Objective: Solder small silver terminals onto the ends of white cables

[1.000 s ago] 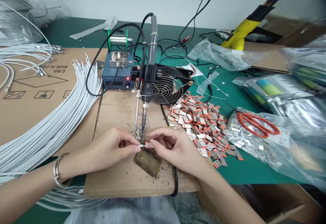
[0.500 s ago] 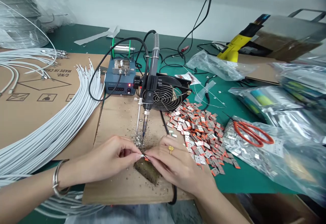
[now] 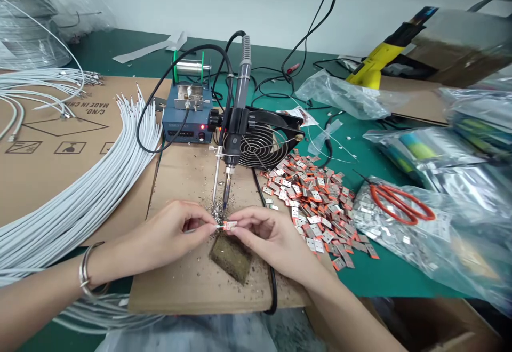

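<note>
My left hand (image 3: 176,229) pinches the end of a white cable (image 3: 219,226) between thumb and fingertips. Facing it, my right hand (image 3: 276,237) grips a small metal USB connector (image 3: 231,225) with an orange end. The cable tip meets the connector's orange end, though fine wires there are too small to make out. Just above them points the tip of a soldering iron (image 3: 238,120), clamped upright in a stand. Beside the tip, a thin metal tube (image 3: 216,181) reaches down into solder scraps. A brown sponge-like block (image 3: 232,257) lies below my fingers.
Loose USB connectors (image 3: 316,197) are heaped on the right, near orange-handled scissors (image 3: 400,202) on a plastic bag. A blue solder station (image 3: 186,120) and a round fan (image 3: 262,146) stand behind. White cables (image 3: 100,181) lie bundled on the left; a yellow heat gun (image 3: 374,66) is back right.
Both hands have risen slightly, closer to the iron's tip. My right fingers have shifted right and opened up, so the connector now shows between them. The camera view has tilted a little.
</note>
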